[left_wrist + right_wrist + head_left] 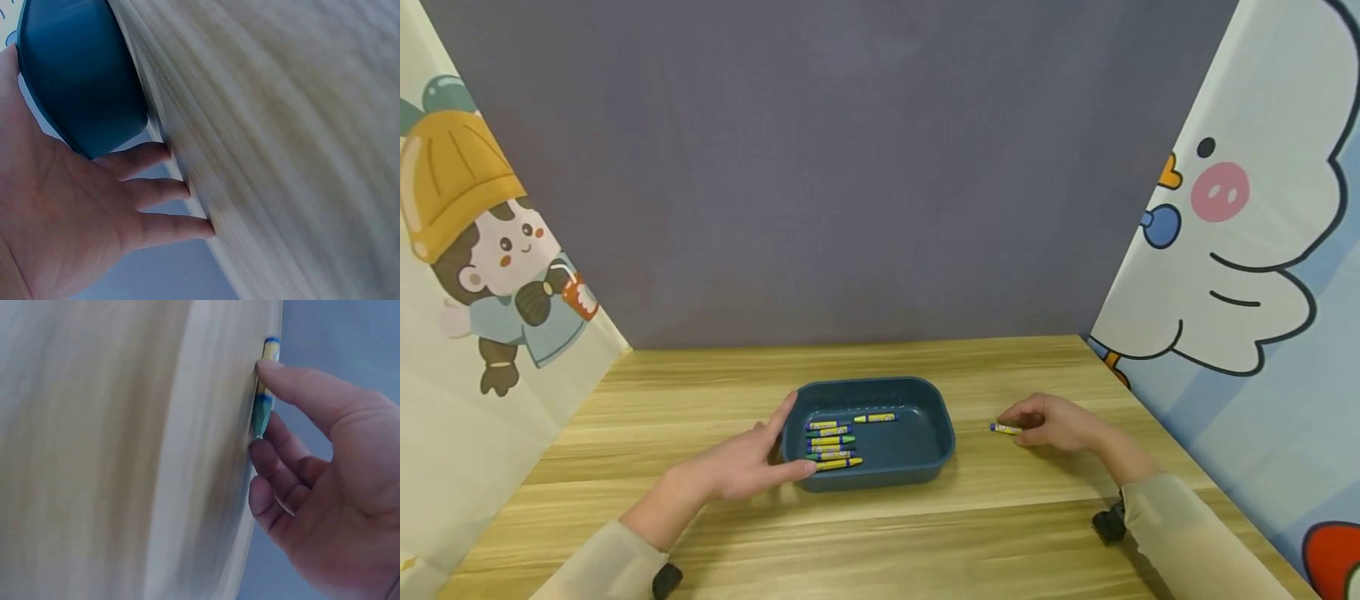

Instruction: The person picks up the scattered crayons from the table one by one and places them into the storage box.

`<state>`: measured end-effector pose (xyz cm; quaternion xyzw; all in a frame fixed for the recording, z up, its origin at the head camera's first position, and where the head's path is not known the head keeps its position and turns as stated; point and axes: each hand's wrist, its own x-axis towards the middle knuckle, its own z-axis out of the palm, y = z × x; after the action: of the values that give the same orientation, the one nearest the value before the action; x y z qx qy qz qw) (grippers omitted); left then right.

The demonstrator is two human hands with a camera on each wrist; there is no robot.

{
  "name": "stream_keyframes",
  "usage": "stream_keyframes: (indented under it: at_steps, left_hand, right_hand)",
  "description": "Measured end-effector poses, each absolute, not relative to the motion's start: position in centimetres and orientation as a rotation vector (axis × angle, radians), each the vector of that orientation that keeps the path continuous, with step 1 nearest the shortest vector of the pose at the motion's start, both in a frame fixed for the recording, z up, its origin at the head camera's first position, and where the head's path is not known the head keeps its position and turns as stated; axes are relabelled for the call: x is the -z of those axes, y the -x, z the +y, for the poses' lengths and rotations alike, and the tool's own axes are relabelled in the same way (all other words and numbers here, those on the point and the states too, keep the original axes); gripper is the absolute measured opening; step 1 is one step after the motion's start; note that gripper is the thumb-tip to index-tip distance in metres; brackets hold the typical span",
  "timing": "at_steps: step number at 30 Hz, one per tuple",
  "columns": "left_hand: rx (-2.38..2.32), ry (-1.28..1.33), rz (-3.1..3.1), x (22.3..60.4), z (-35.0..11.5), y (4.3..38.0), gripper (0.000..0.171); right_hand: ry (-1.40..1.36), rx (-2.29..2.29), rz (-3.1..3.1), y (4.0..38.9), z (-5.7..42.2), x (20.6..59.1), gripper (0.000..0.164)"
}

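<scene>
A dark blue rectangular tray [891, 477] sits on the wooden table, with several yellow-wrapped crayons [831, 442] lying crosswise in its left half. One more crayon [876, 418] lies farther back in it, a little to the right. My left hand [748, 462] spreads its straight fingers against the tray's left end, thumb at the near rim and index finger at the far corner. Off to the tray's right, my right hand [1051, 423] pinches a crayon [269, 378] between thumb and fingers, low at the tabletop. This crayon has a yellow wrapper, blue bands and a green tip.
The wood-grain table [895, 542] ends at a grey back panel [857, 183]. Cartoon-printed panels flank it, a child figure [512, 242] on the left and a white bird [1247, 208] on the right. Dark wrist devices [1108, 523] show at both sleeves.
</scene>
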<state>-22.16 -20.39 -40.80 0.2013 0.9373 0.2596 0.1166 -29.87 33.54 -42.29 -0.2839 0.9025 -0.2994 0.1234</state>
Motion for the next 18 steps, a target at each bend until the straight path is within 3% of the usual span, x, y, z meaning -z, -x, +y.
stream_keyframes:
  at_steps: [18]
  left_hand:
    - [-0.732, -0.546, 2.754, 40.9, -20.4, 22.0, 0.118]
  right_hand:
    - [0.661, 0.959, 2.623, 29.6, 33.1, 42.2, 0.029]
